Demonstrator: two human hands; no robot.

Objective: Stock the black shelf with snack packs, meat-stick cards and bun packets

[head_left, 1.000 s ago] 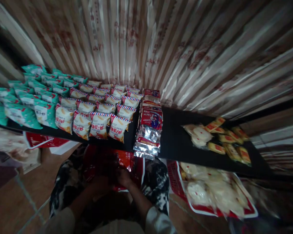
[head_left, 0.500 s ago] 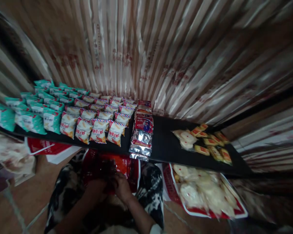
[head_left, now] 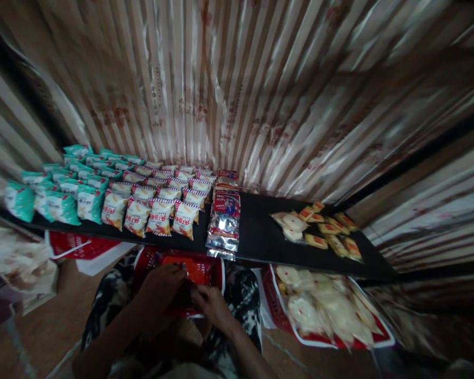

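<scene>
My left hand (head_left: 163, 284) reaches over a red basket (head_left: 223, 279) on my lap, its fingers curled over a dark, glossy thing (head_left: 185, 298) too dim to name. Close by, my right hand (head_left: 212, 304) pinches at the right side of that same dark thing. Inside the basket, orange-red packaging (head_left: 193, 268) shows beyond my fingers. Just past the basket, a row of overlapping red and silver packets (head_left: 226, 205) runs across the black shelf (head_left: 256, 223).
Left of that row stand white snack bags (head_left: 160, 216) and teal snack bags (head_left: 90, 204). Small yellow packets (head_left: 316, 241) and round white crackers (head_left: 294, 223) lie on the right. Below, a red-and-white basket (head_left: 319, 345) holds wrapped crackers. Another red basket (head_left: 69, 245) sits lower left.
My left hand has come up and forward over the basket, its fingers now nearer the orange-red packaging. My right hand has shifted slightly right and down. The view has tilted a little.
</scene>
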